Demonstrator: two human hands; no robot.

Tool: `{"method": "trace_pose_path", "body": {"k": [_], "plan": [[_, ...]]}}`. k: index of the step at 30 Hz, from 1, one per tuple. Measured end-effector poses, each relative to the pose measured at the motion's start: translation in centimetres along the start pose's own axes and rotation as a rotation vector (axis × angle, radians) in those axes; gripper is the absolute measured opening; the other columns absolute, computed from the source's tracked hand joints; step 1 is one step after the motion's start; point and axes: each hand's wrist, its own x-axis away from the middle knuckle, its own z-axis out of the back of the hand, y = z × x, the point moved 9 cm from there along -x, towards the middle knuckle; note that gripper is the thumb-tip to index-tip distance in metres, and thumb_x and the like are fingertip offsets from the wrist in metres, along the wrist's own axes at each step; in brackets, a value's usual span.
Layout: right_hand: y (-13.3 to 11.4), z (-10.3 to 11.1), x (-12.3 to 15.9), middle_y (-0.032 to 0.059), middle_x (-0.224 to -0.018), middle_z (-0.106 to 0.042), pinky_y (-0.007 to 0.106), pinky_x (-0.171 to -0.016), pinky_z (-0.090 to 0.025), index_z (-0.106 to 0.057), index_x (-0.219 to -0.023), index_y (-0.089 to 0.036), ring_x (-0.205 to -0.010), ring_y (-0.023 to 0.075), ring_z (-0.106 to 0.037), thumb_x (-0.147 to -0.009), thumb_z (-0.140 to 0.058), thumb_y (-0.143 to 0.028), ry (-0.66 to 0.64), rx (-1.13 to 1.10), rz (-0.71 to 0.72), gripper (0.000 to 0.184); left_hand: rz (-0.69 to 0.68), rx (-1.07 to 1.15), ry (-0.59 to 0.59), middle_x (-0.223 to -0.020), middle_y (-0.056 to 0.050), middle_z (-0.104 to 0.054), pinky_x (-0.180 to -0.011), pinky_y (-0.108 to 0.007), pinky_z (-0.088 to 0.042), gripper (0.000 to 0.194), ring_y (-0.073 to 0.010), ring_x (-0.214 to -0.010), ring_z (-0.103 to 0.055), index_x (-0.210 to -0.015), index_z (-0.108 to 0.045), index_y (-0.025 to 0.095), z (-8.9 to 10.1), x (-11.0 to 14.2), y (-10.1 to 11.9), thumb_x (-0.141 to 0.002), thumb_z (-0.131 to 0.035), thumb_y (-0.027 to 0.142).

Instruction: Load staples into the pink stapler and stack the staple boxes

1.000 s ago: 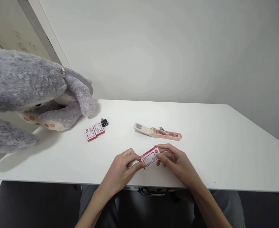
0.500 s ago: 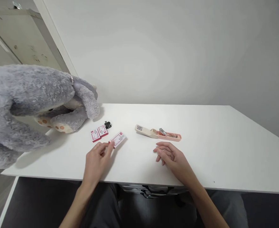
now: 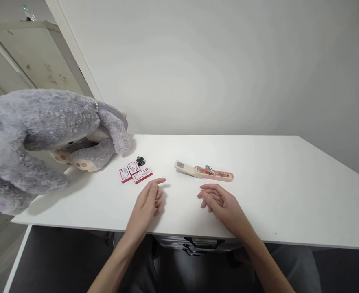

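My left hand [image 3: 147, 203] holds nothing; its index finger points out to the right while the other fingers bend loosely. Just beyond it lies a small red-and-white box [image 3: 142, 175] with a label on top. Two similar boxes, one at the left [image 3: 125, 174] and one behind [image 3: 133, 167], touch or nearly touch it. My right hand [image 3: 219, 204] rests on the table, empty, its fingers loosely bent and apart. Nearest to it is a stapler [image 3: 204, 172], folded wide apart, its cream lid turned left and its pink base to the right.
Behind the boxes lie small black items [image 3: 141, 161], too small to name surely. A large grey plush toy [image 3: 57, 118] leans over the left end of the white table [image 3: 259, 195]. A wall [image 3: 198, 73] stands along the back. Drawers [image 3: 198, 243] show below the front edge.
My left hand has let go of the red-and-white box, which now lies flat beside the other two, and has moved to the right. My right hand has stayed in place.
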Motion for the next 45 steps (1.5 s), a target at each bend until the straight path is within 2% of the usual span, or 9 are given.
{"method": "trace_pose_path", "body": {"k": [6, 10, 16, 25, 33, 39, 41, 43, 45], "plan": [[-0.5, -0.2, 0.0, 0.0091, -0.103, -0.074, 0.031, -0.062, -0.052, -0.063, -0.116, -0.021, -0.078, 0.0189, -0.070, -0.098, -0.064, -0.051, 0.015, 0.015, 0.011, 0.035, 0.201, 0.620, 0.075, -0.076, 0.000, -0.058, -0.055, -0.017, -0.051, 0.016, -0.0084, -0.060, -0.056, -0.115, -0.062, 0.013, -5.1, -1.3, -1.8, -0.102, -0.057, 0.021], [-1.6, 0.2, 0.1, 0.0101, -0.112, -0.072, 0.033, -0.068, -0.056, -0.065, -0.118, -0.024, -0.091, 0.0226, -0.071, -0.098, -0.063, -0.045, 0.054, 0.108, 0.102, 0.029, 0.474, 0.901, 0.086, -0.111, -0.017, -0.071, -0.081, -0.028, -0.064, 0.031, -0.0201, -0.099, -0.075, -0.130, -0.053, 0.012, -8.0, -1.2, -3.3, -0.109, -0.041, 0.030], [-4.2, 0.7, 0.8, 0.0108, -0.136, -0.060, 0.047, -0.099, -0.054, -0.071, -0.120, -0.030, -0.128, 0.0303, -0.057, -0.095, -0.067, -0.033, 0.167, 0.384, 0.382, 0.026, 0.586, 0.884, -0.127, -0.133, -0.028, -0.065, -0.099, -0.036, -0.060, 0.056, -0.0289, -0.118, -0.072, -0.148, -0.038, 0.002, -11.0, -0.2, -3.7, -0.109, -0.039, 0.041], [-3.1, 0.2, 0.5, 0.0087, -0.139, -0.058, 0.051, -0.112, -0.048, -0.081, -0.103, -0.033, -0.135, 0.0316, -0.053, -0.092, -0.073, -0.036, 0.122, 0.422, 0.394, 0.014, 0.596, 0.835, -0.312, -0.127, -0.025, -0.067, -0.101, -0.036, -0.056, 0.056, -0.0278, -0.117, -0.072, -0.141, -0.048, 0.003, -12.9, 0.9, -3.2, -0.108, -0.038, 0.047], [-3.5, 0.8, 0.5, 0.0088, -0.125, -0.068, 0.046, -0.102, -0.054, -0.078, -0.102, -0.029, -0.115, 0.0283, -0.066, -0.096, -0.067, -0.041, 0.150, 0.311, 0.339, 0.018, 0.456, 0.691, -0.339, -0.111, -0.019, -0.071, -0.103, -0.041, -0.054, 0.040, -0.0261, -0.105, -0.072, -0.108, -0.066, 0.012, -12.5, 0.5, -3.6, -0.104, -0.049, 0.048], [-4.1, 3.2, 1.0, 0.0104, -0.115, -0.072, 0.045, -0.093, -0.056, -0.076, -0.100, -0.027, -0.117, 0.0297, -0.065, -0.097, -0.066, -0.043, 0.407, 0.318, 0.356, 0.019, -0.387, -0.179, -0.015, -0.125, -0.012, -0.063, -0.122, -0.046, -0.032, 0.023, -0.0294, -0.129, -0.054, -0.109, -0.070, 0.023, -7.6, -1.7, 3.2, -0.098, -0.062, 0.041], [-4.2, 3.5, 1.1, 0.0102, -0.116, -0.072, 0.045, -0.093, -0.056, -0.076, -0.103, -0.027, -0.118, 0.0295, -0.064, -0.098, -0.065, -0.042, 0.457, 0.326, 0.365, 0.019, -0.551, -0.385, 0.090, -0.137, -0.014, -0.055, -0.124, -0.046, -0.027, 0.023, -0.0312, -0.140, -0.044, -0.113, -0.069, 0.024, -6.6, -2.9, 4.8, -0.095, -0.066, 0.038], [-4.4, 3.6, 1.3, 0.0098, -0.117, -0.071, 0.047, -0.097, -0.055, -0.076, -0.107, -0.028, -0.121, 0.0293, -0.063, -0.099, -0.063, -0.041, 0.494, 0.346, 0.392, 0.020, -0.561, -0.553, 0.202, -0.140, -0.017, -0.051, -0.120, -0.048, -0.030, 0.031, -0.0338, -0.139, -0.043, -0.118, -0.064, 0.020, -5.3, -5.0, 5.1, -0.093, -0.067, 0.040], [-4.9, 3.8, 1.4, 0.0098, -0.118, -0.070, 0.049, -0.103, -0.052, -0.076, -0.108, -0.028, -0.122, 0.0290, -0.062, -0.100, -0.063, -0.039, 0.532, 0.370, 0.431, 0.020, -0.444, -0.626, 0.159, -0.128, -0.018, -0.059, -0.106, -0.045, -0.042, 0.041, -0.0319, -0.120, -0.058, -0.125, -0.058, 0.017, -4.8, -7.8, 4.0, -0.095, -0.062, 0.046]]}}
